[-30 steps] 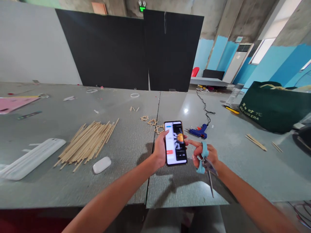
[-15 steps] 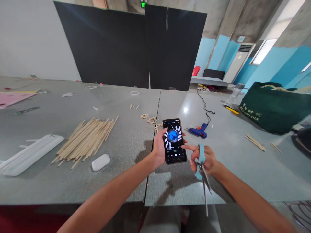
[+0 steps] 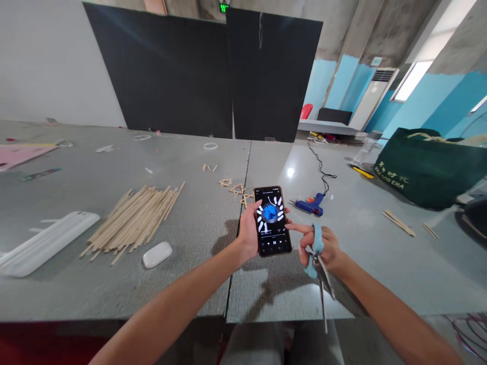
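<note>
The left hand (image 3: 248, 234) grips the phone (image 3: 272, 223) upright above the near middle of the desk (image 3: 190, 248). The right hand (image 3: 325, 249), scissors (image 3: 318, 271) hooked on its fingers with blades hanging down, stretches a forefinger to the screen. A light tap seems best, phone steady and blades turned from the left wrist.

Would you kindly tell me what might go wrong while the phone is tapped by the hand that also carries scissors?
1. The scissors hang from fingers of the right hand, blades pointing down past the edge of the table; they might slip off toward the lap.
2. Only the left hand holds the phone above the table; a firm tap could knock it loose.
</note>
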`<action>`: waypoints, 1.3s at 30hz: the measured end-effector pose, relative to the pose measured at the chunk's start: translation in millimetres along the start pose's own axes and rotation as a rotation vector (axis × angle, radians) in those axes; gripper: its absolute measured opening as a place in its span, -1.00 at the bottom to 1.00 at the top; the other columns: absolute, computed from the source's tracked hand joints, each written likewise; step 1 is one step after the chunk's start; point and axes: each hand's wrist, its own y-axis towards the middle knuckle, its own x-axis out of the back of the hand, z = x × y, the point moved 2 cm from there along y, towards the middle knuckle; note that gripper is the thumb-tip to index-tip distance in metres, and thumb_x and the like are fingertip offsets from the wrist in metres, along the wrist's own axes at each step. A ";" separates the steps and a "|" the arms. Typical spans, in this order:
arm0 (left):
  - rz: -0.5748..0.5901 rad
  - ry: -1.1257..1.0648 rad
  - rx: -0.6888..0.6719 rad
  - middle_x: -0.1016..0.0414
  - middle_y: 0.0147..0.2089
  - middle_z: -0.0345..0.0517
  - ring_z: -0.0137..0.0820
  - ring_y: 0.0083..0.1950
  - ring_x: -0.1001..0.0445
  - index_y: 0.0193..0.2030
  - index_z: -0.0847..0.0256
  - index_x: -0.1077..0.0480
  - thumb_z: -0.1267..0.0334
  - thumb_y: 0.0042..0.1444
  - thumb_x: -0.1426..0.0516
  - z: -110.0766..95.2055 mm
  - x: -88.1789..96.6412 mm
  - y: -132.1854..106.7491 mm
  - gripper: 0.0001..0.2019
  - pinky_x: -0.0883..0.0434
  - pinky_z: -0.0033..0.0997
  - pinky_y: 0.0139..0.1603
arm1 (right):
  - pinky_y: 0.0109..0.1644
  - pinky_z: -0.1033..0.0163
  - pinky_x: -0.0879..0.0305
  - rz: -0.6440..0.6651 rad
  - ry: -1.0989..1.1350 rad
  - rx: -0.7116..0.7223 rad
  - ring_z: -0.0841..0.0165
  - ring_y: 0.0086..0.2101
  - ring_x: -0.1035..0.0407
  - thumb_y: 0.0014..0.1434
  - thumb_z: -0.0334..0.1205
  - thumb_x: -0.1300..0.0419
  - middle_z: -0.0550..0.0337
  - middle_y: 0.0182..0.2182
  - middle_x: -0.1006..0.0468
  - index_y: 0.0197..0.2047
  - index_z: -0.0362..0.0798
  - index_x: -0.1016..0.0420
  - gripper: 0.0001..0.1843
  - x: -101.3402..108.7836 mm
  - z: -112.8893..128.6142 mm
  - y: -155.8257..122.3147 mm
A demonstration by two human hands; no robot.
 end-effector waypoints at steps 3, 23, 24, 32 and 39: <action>0.010 -0.006 0.009 -0.65 -0.02 0.27 -0.06 -0.19 -0.65 0.01 0.44 -0.59 -0.01 0.29 0.01 -0.1 -0.3 -0.4 -0.45 -0.59 -0.14 -0.18 | -0.31 0.23 -0.56 -0.002 0.015 0.011 0.12 -0.08 -0.69 0.07 -0.53 -0.22 0.16 -0.31 -0.72 -0.22 0.09 -0.30 -0.68 -0.1 -1.6 0.5; 0.060 -0.036 0.021 -0.65 -0.04 0.30 -0.05 -0.25 -0.63 -0.02 0.48 -0.59 0.08 0.14 -0.03 2.8 4.2 1.6 -0.48 -0.55 -0.12 -0.25 | -0.47 0.18 -0.54 -0.022 0.029 -0.026 0.14 -0.30 -0.70 0.15 -0.46 -0.23 0.07 -0.23 -0.73 -0.29 0.08 -0.33 -0.77 -0.1 -9.2 -2.4; 0.063 -0.038 0.025 -0.65 -0.03 0.29 -0.04 -0.24 -0.63 -0.01 0.48 -0.59 0.08 0.15 -0.03 3.0 4.3 1.5 -0.48 -0.56 -0.11 -0.24 | -0.47 0.18 -0.54 -0.019 0.023 -0.028 0.16 -0.32 -0.70 0.15 -0.46 -0.23 0.07 -0.22 -0.74 -0.29 0.08 -0.33 -0.77 0.3 -9.0 -1.8; 0.093 -0.015 0.031 -0.65 -0.04 0.30 -0.03 -0.29 -0.63 0.00 0.47 -0.58 0.05 0.16 -0.03 1.6 2.7 -0.1 -0.47 -0.54 -0.11 -0.25 | -0.46 0.17 -0.54 -0.059 0.031 0.016 0.08 -0.29 -0.71 0.11 -0.51 -0.24 0.13 -0.33 -0.72 -0.23 0.09 -0.34 -0.71 0.7 -5.2 4.1; 0.135 -0.007 0.036 -0.63 0.01 0.33 -0.01 -0.23 -0.64 -0.01 0.46 -0.58 0.01 0.15 -0.07 3.5 2.4 -1.4 -0.47 -0.54 -0.07 -0.15 | -0.50 0.15 -0.55 -0.048 0.003 -0.008 0.14 -0.36 -0.69 0.12 -0.49 -0.21 0.06 -0.17 -0.74 -0.26 0.10 -0.35 -0.74 2.6 -4.4 4.9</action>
